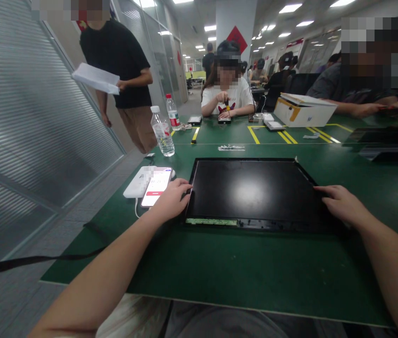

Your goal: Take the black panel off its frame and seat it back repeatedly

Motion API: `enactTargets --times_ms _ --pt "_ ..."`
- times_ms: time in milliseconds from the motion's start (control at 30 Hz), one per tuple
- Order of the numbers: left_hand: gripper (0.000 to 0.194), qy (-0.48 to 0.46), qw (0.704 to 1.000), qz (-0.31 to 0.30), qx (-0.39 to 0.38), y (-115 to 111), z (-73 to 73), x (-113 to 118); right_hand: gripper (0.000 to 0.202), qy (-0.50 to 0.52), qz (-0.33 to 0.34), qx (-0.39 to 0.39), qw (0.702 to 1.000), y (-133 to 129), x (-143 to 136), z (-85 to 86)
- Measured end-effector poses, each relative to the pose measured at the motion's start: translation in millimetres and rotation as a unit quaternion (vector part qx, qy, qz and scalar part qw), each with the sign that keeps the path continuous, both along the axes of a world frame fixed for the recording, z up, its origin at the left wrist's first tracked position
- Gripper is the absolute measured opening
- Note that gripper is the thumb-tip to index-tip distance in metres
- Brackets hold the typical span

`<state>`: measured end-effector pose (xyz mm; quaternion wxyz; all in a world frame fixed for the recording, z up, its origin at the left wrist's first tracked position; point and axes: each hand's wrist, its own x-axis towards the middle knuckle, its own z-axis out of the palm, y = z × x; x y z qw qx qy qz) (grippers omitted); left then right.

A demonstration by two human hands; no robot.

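Note:
A flat black LCD screen panel [248, 190] lies face up on the green table, with a green circuit strip [213, 222] showing along the left part of its near edge. My left hand [174, 197] holds the panel's left edge, fingertips against the frame. On the opposite side, the fingers of my right hand [340, 202] grip the right edge. The undersides of the fingers are hidden. Just left of my left hand, a lit phone [156, 187] leans on a white box-like device [137, 183] with a white cable.
Two water bottles, one white-capped [163, 134] and one red-capped [172, 112], stand at the back left. A white box [302, 112] sits across the green table [241, 272]. One person works opposite, another sits at right, and a third stands at left holding papers [95, 79].

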<state>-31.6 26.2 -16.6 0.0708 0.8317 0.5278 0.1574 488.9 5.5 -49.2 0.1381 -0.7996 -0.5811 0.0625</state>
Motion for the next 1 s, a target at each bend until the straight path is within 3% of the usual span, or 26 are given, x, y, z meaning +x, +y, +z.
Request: enactTargets --times_ms 433,1000 --pt "0.047 0.05 0.998 0.033 -0.016 1.9 -3.5 12.6 0.054 -0.004 0.009 -0.014 1.0 -1.4 -4.4 6.1" --pt "0.049 0.065 0.996 0.047 -0.04 9.2 -4.7 14.9 0.052 -0.007 0.012 0.008 1.0 -0.2 -0.4 0.2"
